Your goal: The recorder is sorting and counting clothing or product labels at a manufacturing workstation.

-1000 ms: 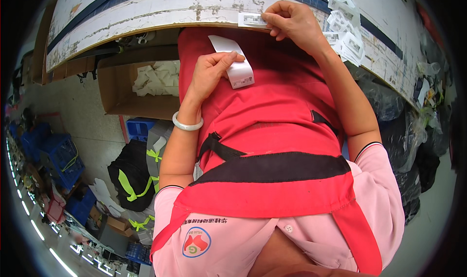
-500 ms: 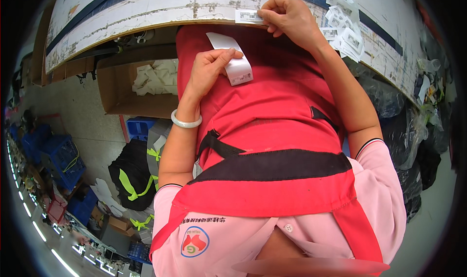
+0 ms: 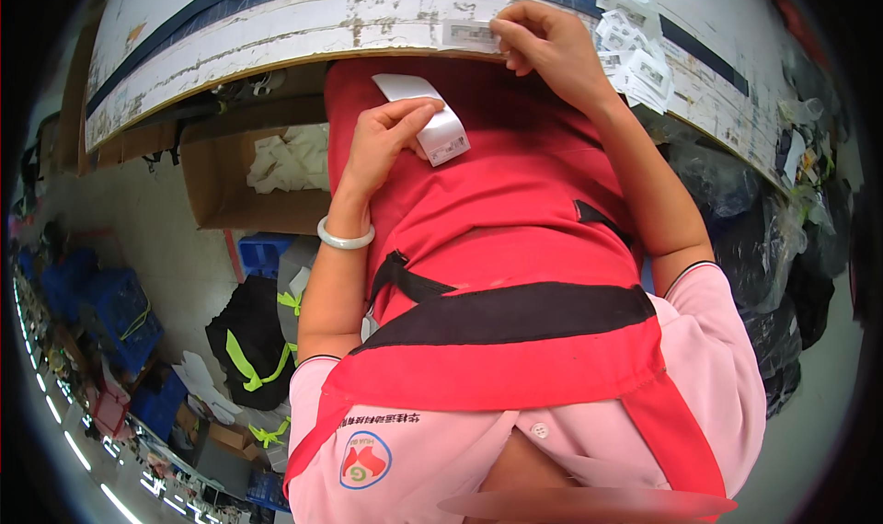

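My left hand [image 3: 377, 147] is above my red apron [image 3: 515, 174], pinching a curled white strip of labels [image 3: 445, 139] between thumb and fingers. Small printing shows at the strip's lower end. At the front edge of the worn white table [image 3: 303, 38], my right hand [image 3: 555, 57] has its thumb and index finger closed on the right end of a small printed label [image 3: 467, 34]. That label lies along the table edge, its print blurred. Just right of this hand, a heap of printed labels [image 3: 636, 57] overlaps on the table.
Under the table, to the left, an open cardboard box [image 3: 216, 193] holds pale cloth-like pieces [image 3: 292, 161]. Blue crates [image 3: 115, 312] and a black bundle with bright yellow-green ties [image 3: 248, 335] stand on the left floor. Clear and dark plastic bags [image 3: 736, 202] crowd the right side.
The whole view has shifted slightly. The small label at my right fingertips looks greyer and less sharp than before. Both hands keep their grips, almost in place.
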